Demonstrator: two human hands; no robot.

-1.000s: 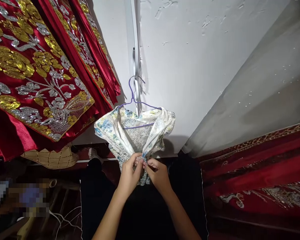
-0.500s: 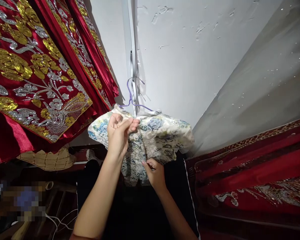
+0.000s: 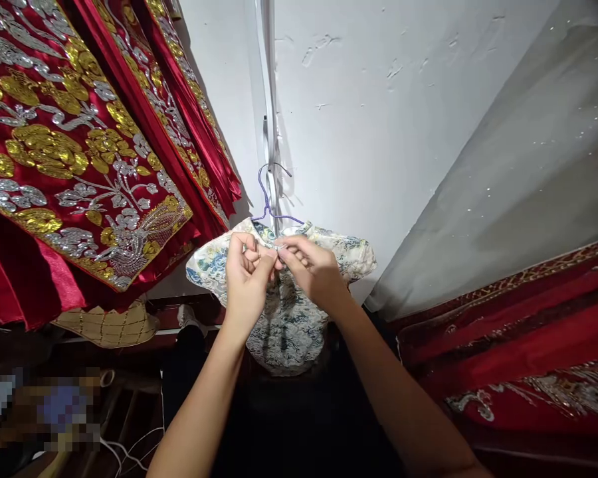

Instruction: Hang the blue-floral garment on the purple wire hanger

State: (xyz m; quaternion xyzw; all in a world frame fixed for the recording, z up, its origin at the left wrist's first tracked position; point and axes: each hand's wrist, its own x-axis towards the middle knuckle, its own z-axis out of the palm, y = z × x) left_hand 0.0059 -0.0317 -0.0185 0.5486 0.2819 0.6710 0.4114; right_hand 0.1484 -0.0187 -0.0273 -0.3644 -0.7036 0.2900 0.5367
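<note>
left hand (image 3: 248, 279) and right hand (image 3: 313, 267) pinching the collar of a floral garment (image 3: 289, 318) on a purple hanger (image 3: 269, 199) — pinched spot hidden behind fingertips, garment's hem lost in dark.

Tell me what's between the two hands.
Head view: only the collar of the floral garment. The left hand and right hand pinch it together, fingers nearly touching, just under the purple hanger.

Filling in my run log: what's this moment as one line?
left hand: pinching floral garment at neckline | right hand: pinching same spot | floral garment: on purple hanger, by white wall
</note>
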